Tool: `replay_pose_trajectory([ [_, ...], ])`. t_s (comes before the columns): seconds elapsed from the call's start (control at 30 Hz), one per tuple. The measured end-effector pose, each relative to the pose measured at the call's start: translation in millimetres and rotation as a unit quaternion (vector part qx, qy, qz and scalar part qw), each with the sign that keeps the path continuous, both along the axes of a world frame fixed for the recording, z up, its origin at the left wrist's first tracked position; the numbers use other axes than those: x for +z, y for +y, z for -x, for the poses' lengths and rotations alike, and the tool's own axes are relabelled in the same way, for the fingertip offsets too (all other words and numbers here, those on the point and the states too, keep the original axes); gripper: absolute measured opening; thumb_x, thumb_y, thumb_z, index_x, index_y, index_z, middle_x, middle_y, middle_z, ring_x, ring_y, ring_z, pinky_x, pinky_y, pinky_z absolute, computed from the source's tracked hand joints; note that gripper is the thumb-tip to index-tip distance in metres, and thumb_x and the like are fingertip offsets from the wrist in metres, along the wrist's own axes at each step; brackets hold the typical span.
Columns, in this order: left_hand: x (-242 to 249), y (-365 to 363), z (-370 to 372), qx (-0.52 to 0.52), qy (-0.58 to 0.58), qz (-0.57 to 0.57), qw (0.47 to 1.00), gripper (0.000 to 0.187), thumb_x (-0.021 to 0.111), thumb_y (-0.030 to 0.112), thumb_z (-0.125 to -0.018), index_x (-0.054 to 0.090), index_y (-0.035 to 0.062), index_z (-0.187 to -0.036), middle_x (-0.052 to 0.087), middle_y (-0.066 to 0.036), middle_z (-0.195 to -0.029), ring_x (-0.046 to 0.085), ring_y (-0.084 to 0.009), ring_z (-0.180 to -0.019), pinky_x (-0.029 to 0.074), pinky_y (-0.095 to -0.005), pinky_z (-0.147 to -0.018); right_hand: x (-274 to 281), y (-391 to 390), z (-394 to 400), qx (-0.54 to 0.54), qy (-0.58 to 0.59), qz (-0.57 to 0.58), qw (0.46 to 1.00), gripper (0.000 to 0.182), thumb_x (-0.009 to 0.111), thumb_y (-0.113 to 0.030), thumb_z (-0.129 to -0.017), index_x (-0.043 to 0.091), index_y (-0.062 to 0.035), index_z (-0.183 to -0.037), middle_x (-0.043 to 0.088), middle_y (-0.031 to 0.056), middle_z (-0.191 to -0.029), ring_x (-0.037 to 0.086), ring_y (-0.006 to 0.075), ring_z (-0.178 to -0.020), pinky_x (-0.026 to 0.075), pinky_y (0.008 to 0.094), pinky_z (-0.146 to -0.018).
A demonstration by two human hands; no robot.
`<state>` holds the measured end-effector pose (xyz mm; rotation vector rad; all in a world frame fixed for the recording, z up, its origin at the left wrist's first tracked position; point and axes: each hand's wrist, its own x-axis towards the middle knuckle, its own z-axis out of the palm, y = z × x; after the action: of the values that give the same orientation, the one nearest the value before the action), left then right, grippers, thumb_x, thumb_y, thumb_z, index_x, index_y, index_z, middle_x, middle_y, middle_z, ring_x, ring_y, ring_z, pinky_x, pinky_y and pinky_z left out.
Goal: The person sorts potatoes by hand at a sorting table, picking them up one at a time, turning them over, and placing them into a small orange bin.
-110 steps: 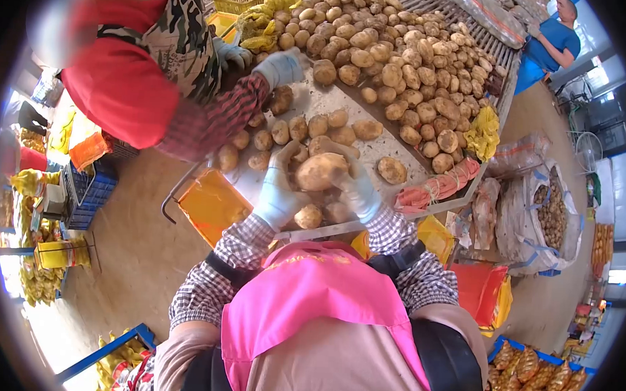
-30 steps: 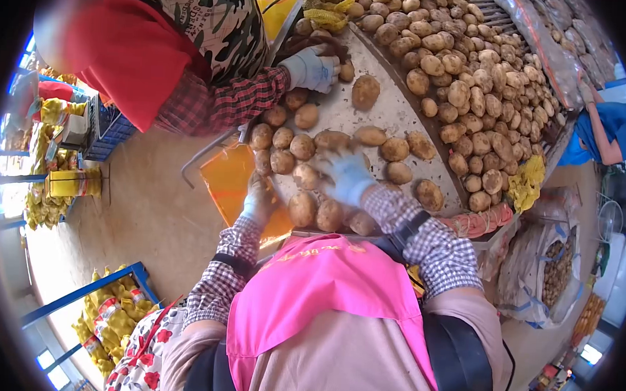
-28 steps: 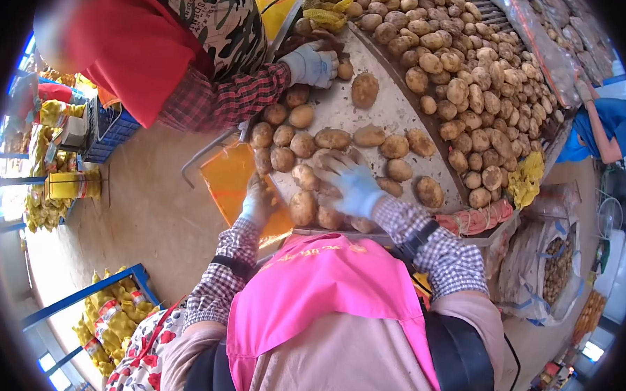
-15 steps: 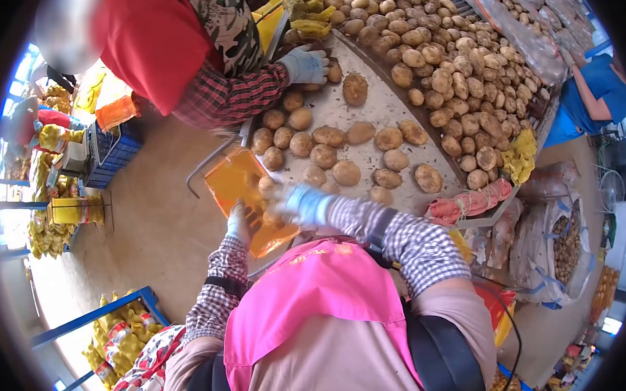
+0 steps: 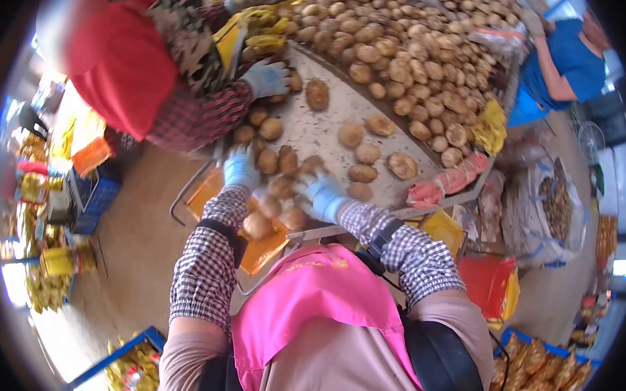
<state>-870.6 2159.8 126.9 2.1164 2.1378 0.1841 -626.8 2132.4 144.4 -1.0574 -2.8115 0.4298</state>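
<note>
Where potatoes [image 5: 280, 188] crowd the near-left corner of the metal table [image 5: 338, 107], your left hand [image 5: 241, 168] and right hand [image 5: 321, 195] flank them, fingers extended rather than clenched; orange plastic [image 5: 263, 255] shows below that corner.

Potatoes [image 5: 402, 68] crowd a metal table [image 5: 343, 102] in a produce-packing workshop, a white sack [image 5: 526, 226] of more standing beside the table.

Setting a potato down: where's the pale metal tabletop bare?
Bare tabletop lies between the lone oblong brown potato and potatoes by the blue-gloved right hand; also left of the pink tied roll. Crowded: beside the gloved left hand, and the brown potato heap.
</note>
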Motion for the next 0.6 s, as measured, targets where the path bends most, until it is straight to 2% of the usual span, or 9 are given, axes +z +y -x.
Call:
replay_pose_trajectory([
  [0.17, 17, 31, -10, 0.026, 0.08, 0.094, 0.992, 0.041, 0.063, 0.016, -0.077, 0.06, 0.0096, -0.117, 0.057, -0.015, -0.123, 0.054, -0.0303, -0.115, 0.047, -0.0377, -0.094, 45, 18, -87, -0.232, -0.055, 0.161, 0.957, 0.056, 0.065, -0.043, -0.08, 0.054, -0.022, -0.13, 0.043, 0.012, -0.142, 0.037, 0.0418, -0.127, 0.035, 0.0537, -0.102],
  [0.23, 13, 35, -11, 0.028, 0.095, 0.089, 0.991, 0.046, 0.065, 0.016, -0.075, 0.057, 0.0097, -0.12, 0.056, -0.016, -0.124, 0.053, -0.0308, -0.118, 0.047, -0.0381, -0.096, 31, 8, -117, -0.392, -0.123, -0.072, 0.909, 0.064, 0.065, -0.047, -0.079, 0.048, -0.0235, -0.136, 0.037, 0.0152, -0.145, 0.032, 0.0432, -0.131, 0.036, 0.0544, -0.1],
  [0.27, 14, 38, -13, 0.025, 0.104, 0.087, 0.991, 0.048, 0.065, 0.017, -0.075, 0.056, 0.0096, -0.121, 0.056, -0.016, -0.125, 0.053, -0.0308, -0.118, 0.047, -0.0383, -0.096, 18, 2, -116, -0.361, -0.131, -0.069, 0.921, 0.065, 0.061, -0.046, -0.078, 0.048, -0.0214, -0.137, 0.042, 0.0166, -0.139, 0.039, 0.0405, -0.126, 0.035, 0.0501, -0.104],
  [0.3, 12, 44, -13, 0.021, 0.104, 0.08, 0.991, 0.048, 0.065, 0.017, -0.075, 0.056, 0.0096, -0.121, 0.056, -0.016, -0.125, 0.053, -0.0308, -0.118, 0.047, -0.0383, -0.096, 74, -2, -91, -0.317, -0.175, 0.12, 0.924, 0.068, 0.062, -0.045, -0.078, 0.044, -0.0244, -0.14, 0.04, 0.0162, -0.141, 0.037, 0.0427, -0.127, 0.034, 0.0518, -0.105],
  [0.37, 4, 51, -11, 0.032, 0.051, 0.115, 0.992, 0.05, 0.065, 0.018, -0.075, 0.054, 0.0074, -0.122, 0.054, -0.019, -0.126, 0.052, -0.0331, -0.118, 0.046, -0.0403, -0.096, 4, -26, -77, -0.2, -0.089, 0.053, 0.974, 0.066, 0.068, -0.037, -0.075, 0.048, -0.0254, -0.136, 0.039, 0.0132, -0.143, 0.038, 0.0431, -0.127, 0.036, 0.0518, -0.105],
  [0.47, -8, 52, -10, 0.071, -0.101, 0.091, 0.988, 0.053, 0.064, 0.02, -0.075, 0.052, 0.0034, -0.124, 0.051, -0.023, -0.128, 0.051, -0.0377, -0.118, 0.045, -0.0436, -0.096, -4, 7, -78, -0.064, 0.079, 0.111, 0.989, 0.066, 0.067, -0.037, -0.078, 0.045, -0.0213, -0.138, 0.038, 0.0149, -0.144, 0.036, 0.0372, -0.133, 0.035, 0.0478, -0.107],
  [0.5, -18, 48, -9, 0.079, -0.151, 0.07, 0.983, 0.055, 0.064, 0.021, -0.075, 0.051, 0.0018, -0.125, 0.049, -0.024, -0.129, 0.05, -0.0398, -0.118, 0.044, -0.045, -0.096, 20, 24, -84, -0.096, 0.11, 0.175, 0.974, 0.063, 0.065, -0.035, -0.081, 0.045, -0.0179, -0.138, 0.038, 0.0166, -0.145, 0.038, 0.0343, -0.133, 0.034, 0.0487, -0.108],
  [0.53, -24, 41, -13, 0.08, -0.158, 0.04, 0.983, 0.058, 0.066, 0.023, -0.074, 0.05, 0.0013, -0.126, 0.048, -0.026, -0.13, 0.048, -0.0414, -0.12, 0.042, -0.0463, -0.098, 15, 47, -93, -0.115, 0.043, 0.025, 0.992, 0.061, 0.063, -0.034, -0.084, 0.045, -0.0146, -0.138, 0.037, 0.0171, -0.146, 0.041, 0.0355, -0.131, 0.032, 0.0486, -0.11],
  [0.6, -23, 24, -39, 0.088, -0.159, -0.017, 0.983, 0.064, 0.069, 0.029, -0.073, 0.05, 0.0011, -0.127, 0.047, -0.028, -0.131, 0.043, -0.0438, -0.123, 0.037, -0.049, -0.103, 57, 98, -106, -0.28, 0.0, -0.067, 0.958, 0.063, 0.068, -0.039, -0.08, 0.05, -0.0166, -0.136, 0.036, 0.0181, -0.146, 0.036, 0.0334, -0.134, 0.032, 0.0465, -0.108],
])
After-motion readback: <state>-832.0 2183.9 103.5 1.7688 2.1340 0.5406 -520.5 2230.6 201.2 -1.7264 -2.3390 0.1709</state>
